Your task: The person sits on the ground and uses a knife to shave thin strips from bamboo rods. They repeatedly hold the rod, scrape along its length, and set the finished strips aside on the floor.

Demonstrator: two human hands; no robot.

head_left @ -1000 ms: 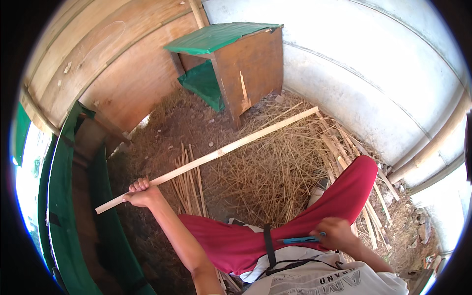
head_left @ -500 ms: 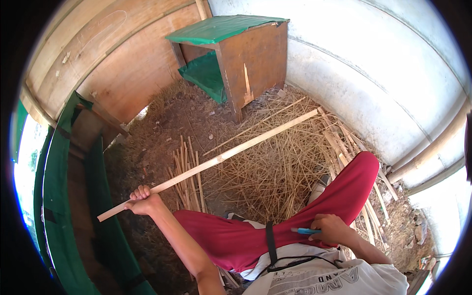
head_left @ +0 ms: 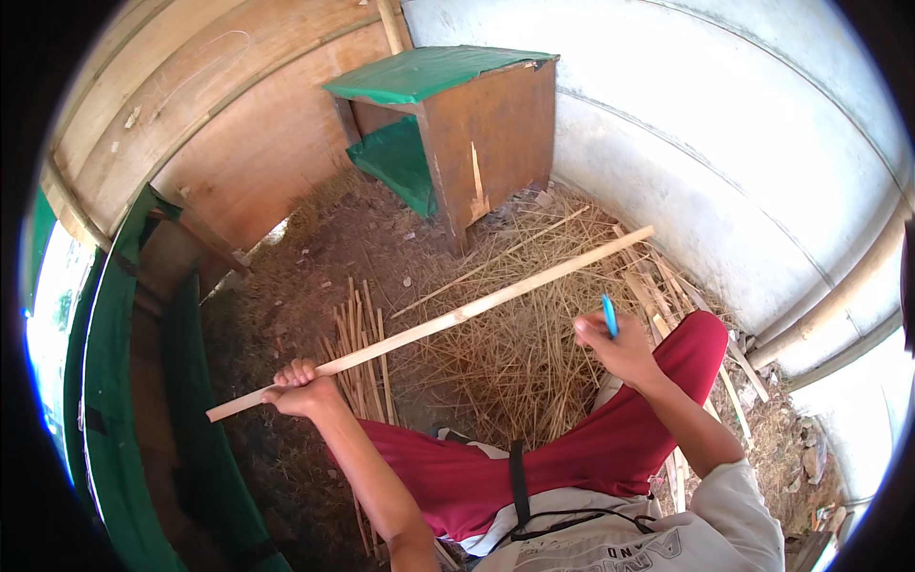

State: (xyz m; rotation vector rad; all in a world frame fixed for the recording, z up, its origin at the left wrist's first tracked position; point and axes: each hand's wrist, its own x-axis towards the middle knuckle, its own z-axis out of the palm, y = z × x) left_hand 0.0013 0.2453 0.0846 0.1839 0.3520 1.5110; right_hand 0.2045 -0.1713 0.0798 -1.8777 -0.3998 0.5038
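The left hand (head_left: pixel 303 389) is wrapped tight around a long pale wooden stick (head_left: pixel 448 319), close to the stick's near end. A short bit of the stick pokes out past the hand toward 8 o'clock. The rest of it runs up toward 2 o'clock, over the straw, and its far end is near the white wall (head_left: pixel 724 162). The stick is held up in the air and slants across the middle of the view. The right hand (head_left: pixel 620 348) is at about 3 o'clock from the middle. Its fingers are closed around a small blue pen (head_left: pixel 609 316), and the pen points up out of the hand. This hand is just below the stick, but you cannot tell if the pen touches it. Under both arms are the person's legs in red trousers (head_left: pixel 572 458), with one knee up at the right, just beside the pen hand. Between the left hand and the straw, a bundle of thin sticks (head_left: pixel 360 348) lies on the dirt floor. A big pile of dry straw (head_left: pixel 515 353) covers the ground in the middle. More flat wood strips (head_left: pixel 667 286) lie at the right, near the wall. At 12 o'clock stands a brown wooden box with a green top (head_left: pixel 457 124). A wooden plank wall (head_left: pixel 219 124) is at 10 o'clock, and a green curved rim (head_left: pixel 105 381) runs down the side at 9 o'clock.
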